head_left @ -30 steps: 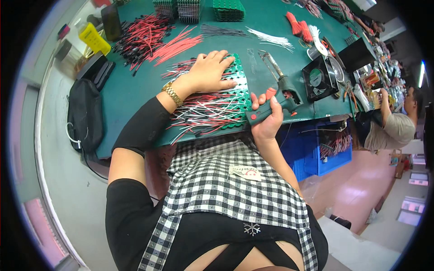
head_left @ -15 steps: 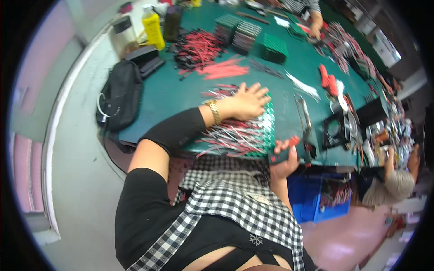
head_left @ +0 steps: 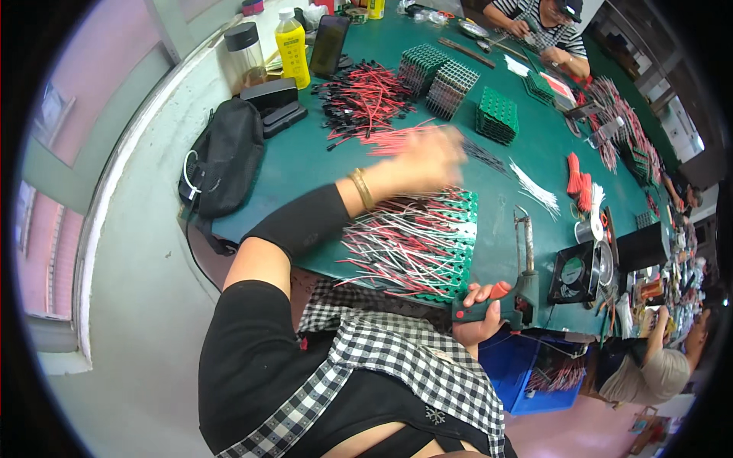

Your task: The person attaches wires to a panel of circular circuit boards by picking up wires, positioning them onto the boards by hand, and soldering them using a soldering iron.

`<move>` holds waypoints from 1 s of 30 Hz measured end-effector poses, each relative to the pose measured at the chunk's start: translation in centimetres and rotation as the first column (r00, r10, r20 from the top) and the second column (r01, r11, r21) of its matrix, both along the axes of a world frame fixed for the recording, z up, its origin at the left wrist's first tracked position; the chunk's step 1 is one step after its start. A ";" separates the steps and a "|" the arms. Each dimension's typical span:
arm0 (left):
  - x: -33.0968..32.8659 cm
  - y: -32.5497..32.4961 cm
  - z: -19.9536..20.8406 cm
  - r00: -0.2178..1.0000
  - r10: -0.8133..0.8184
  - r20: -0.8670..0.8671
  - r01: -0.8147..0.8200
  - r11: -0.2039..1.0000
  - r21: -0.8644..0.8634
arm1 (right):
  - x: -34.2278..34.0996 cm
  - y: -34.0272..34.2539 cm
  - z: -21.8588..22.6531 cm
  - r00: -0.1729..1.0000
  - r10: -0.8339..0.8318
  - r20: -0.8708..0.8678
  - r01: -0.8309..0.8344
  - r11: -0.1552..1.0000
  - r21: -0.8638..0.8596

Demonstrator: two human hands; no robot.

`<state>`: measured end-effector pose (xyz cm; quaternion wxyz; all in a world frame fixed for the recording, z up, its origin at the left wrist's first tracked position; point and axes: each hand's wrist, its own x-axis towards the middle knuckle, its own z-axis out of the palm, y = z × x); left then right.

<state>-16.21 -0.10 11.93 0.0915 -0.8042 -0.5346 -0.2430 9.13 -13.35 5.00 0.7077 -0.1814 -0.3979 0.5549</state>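
My right hand [head_left: 478, 330] is wrapped round the grip of a dark green soldering gun [head_left: 527, 291], whose long metal tip points away over the table. Left of the gun lies a green board [head_left: 464, 263] with many red, white and black wires [head_left: 393, 244] spreading leftward from it. Smeared by motion, my left hand [head_left: 432, 159] hovers just beyond the board, nearest to a bundle of red tubes [head_left: 382, 139] and some thin black pieces [head_left: 482, 155]; its fingers are blurred. A bunch of white strips [head_left: 534, 189] rests to the right.
Black-tipped red wires [head_left: 366, 95] are heaped behind. Stacks of green boards [head_left: 498, 114] stand farther back. A black pouch [head_left: 224, 156], a yellow bottle [head_left: 291, 49] and a phone [head_left: 330, 46] line the left. Right are a fan [head_left: 574, 275] and solder spool [head_left: 586, 229]. A co-worker [head_left: 542, 34] sits opposite.
My left hand has lifted off the wires and moved away toward the far side of the board. The right hand still holds the soldering gun. The whole view has shifted slightly.
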 end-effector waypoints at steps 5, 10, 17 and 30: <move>-10.6 10.0 -0.4 0.577 0.817 0.012 -0.817 0.577 0.020 | 1.8 4.1 -0.8 0.971 0.224 -0.079 -0.222 0.975 0.033; -9.9 15.3 -1.1 0.557 0.824 -0.103 -0.829 0.560 -0.006 | 2.6 9.5 -0.5 0.927 0.275 -0.257 -0.298 0.953 -0.058; -11.1 17.5 0.4 0.721 0.416 0.554 -0.528 0.848 0.050 | 5.1 14.1 1.0 0.944 0.274 -0.182 -0.307 0.933 -0.186; 3.4 16.8 -5.8 0.655 -0.171 0.736 0.154 0.984 0.091 | 11.9 15.9 -6.2 0.927 0.371 0.054 -0.344 0.899 -0.270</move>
